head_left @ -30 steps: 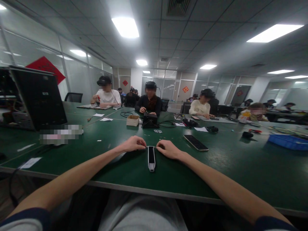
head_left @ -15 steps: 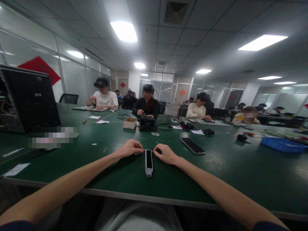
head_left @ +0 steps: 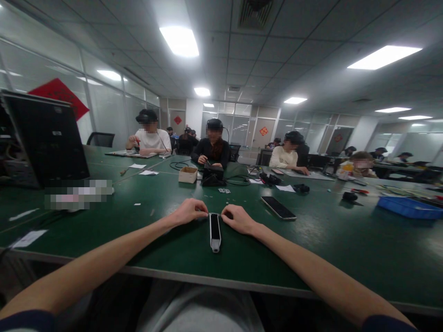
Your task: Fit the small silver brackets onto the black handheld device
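Note:
A slim, long device with a white rim and a black face (head_left: 215, 229) lies on the green table, its lighter narrow end towards me. My left hand (head_left: 188, 211) rests at its far left corner, thumb and forefinger pinched together. On the other side, my right hand (head_left: 238, 218) is curled with its fingertips pinched close to the far right corner. Whatever sits between the fingertips is too small to make out. Tiny bits (head_left: 227, 201) lie just beyond the device.
A smartphone (head_left: 278, 208) lies right of my right hand. Further off stand a small open box (head_left: 188, 174), a black case (head_left: 212, 174) and a blue tray (head_left: 410, 207). A computer tower (head_left: 44, 138) is at left. Several people sit across the table.
Both hands stay by the device's far end, with only slight finger movement. The whole view has shifted a little.

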`<state>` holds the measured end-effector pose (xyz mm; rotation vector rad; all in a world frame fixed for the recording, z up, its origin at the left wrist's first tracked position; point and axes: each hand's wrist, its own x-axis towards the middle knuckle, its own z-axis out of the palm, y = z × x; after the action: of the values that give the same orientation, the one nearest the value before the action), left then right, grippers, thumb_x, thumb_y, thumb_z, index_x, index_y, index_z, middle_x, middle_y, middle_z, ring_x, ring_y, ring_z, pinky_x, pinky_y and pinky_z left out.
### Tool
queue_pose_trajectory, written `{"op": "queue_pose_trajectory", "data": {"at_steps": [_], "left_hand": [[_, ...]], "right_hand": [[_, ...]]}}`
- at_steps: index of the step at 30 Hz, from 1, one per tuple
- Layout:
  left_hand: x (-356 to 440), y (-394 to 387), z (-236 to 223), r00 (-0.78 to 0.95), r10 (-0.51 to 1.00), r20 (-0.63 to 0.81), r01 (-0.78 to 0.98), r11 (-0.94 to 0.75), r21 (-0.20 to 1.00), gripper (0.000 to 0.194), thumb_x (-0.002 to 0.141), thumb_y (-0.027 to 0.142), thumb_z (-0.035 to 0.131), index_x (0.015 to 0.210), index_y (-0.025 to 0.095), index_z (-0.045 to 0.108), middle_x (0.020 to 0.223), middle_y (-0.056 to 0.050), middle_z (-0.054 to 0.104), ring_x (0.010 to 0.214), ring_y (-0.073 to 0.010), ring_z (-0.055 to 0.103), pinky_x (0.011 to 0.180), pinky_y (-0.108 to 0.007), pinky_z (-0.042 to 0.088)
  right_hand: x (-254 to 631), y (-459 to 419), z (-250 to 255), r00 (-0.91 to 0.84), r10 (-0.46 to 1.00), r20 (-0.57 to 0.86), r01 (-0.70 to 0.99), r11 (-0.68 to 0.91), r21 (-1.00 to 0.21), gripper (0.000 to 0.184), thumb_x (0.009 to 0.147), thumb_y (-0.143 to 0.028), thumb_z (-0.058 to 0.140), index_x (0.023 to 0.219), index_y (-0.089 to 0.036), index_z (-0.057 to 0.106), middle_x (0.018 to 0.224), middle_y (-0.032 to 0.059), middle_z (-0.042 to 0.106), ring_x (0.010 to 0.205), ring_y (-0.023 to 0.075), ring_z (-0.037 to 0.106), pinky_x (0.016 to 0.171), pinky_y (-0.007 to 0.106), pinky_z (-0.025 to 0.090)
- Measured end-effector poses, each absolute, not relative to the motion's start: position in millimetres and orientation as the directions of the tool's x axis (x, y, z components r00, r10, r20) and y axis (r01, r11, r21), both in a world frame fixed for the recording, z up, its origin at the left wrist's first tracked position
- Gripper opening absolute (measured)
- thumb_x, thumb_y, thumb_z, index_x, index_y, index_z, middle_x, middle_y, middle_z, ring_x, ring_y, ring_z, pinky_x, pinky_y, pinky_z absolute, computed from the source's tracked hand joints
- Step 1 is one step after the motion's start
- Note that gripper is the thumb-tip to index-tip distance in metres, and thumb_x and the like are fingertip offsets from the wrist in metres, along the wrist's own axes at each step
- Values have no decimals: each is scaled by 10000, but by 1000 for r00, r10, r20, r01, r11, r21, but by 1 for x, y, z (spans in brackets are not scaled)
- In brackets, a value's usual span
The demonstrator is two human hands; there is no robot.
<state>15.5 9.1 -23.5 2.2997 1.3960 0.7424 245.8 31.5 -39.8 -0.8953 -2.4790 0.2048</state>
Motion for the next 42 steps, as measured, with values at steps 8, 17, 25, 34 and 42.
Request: {"op": "queue_pose_trajectory", "data": {"at_steps": [8,17,25,34,42], "left_hand": [[21,11,-31,344,915,211,642,-393,658,323,716,397,635,921,147,625,855,-38,691,586,-119,593,510,-202,460],[13,7,-18,412,877,246,724,-479,496,323,730,382,642,973,172,613,898,-15,686,722,-137,611,637,-211,454],[2,15,1,303,886,350,748,-449,489,338,746,423,606,953,156,604,889,-21,668,690,-135,596,617,-222,450],[24,11,-2,82,922,378,301,-385,873,358,742,433,608,914,164,446,677,15,572,527,-96,531,470,-199,408],[15,4,-8,272,928,256,229,-320,919,328,687,383,671,847,161,490,647,41,516,525,-71,467,471,-190,353]], "right_hand": [[246,78,-19,-612,721,325,670,691,-273,278,864,-357,442,877,-161,638,891,55,640,790,142,560,708,232,402],[194,188,-2,-164,983,84,970,176,-169,486,754,-372,619,1138,-80,557,1155,225,536,1032,281,557,800,311,439],[181,179,5,-212,966,147,958,235,-163,378,800,-299,583,1127,-109,579,1145,194,553,1032,264,553,821,291,431],[175,51,24,-545,619,565,631,747,-210,164,824,-203,512,861,-142,660,863,62,663,791,146,582,731,235,407],[230,18,8,-486,685,543,559,721,-409,175,825,-289,548,821,-154,660,790,32,662,688,125,578,637,230,425]]}}
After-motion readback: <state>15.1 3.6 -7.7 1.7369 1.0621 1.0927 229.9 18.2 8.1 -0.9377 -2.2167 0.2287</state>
